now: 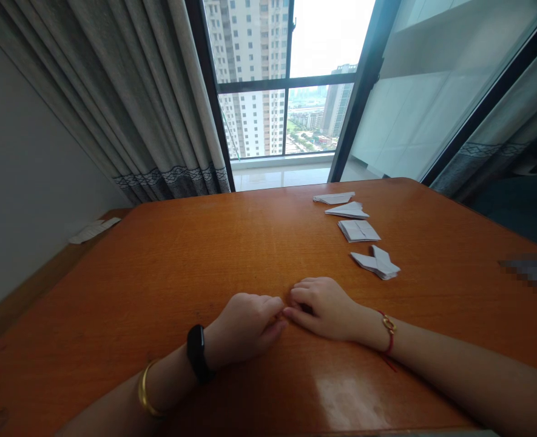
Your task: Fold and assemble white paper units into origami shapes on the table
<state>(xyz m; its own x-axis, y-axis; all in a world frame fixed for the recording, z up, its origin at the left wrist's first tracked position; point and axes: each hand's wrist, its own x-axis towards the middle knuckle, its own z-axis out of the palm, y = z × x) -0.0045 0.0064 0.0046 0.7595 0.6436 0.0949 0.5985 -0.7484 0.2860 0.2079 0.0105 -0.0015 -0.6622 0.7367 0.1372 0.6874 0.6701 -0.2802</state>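
Both hands rest on the wooden worktop, loosely curled, with their fingertips meeting or nearly so; neither has anything visible in its grasp. The left hand wears a black wristband at the wrist and, farther up the arm, a gold bangle. The right hand has a red cord bracelet with a gold-coloured ring on it.

Beyond the right hand, four folded white papers stand in a row leading away from it. Nearest is a crossed paper fold, just past the knuckles and a little to their right; then a flat rectangular paper fold, a pointed paper plane and, farthest, a narrow paper fold. Ahead of both hands, past the far edge, is a window, with a grey curtain to its left.
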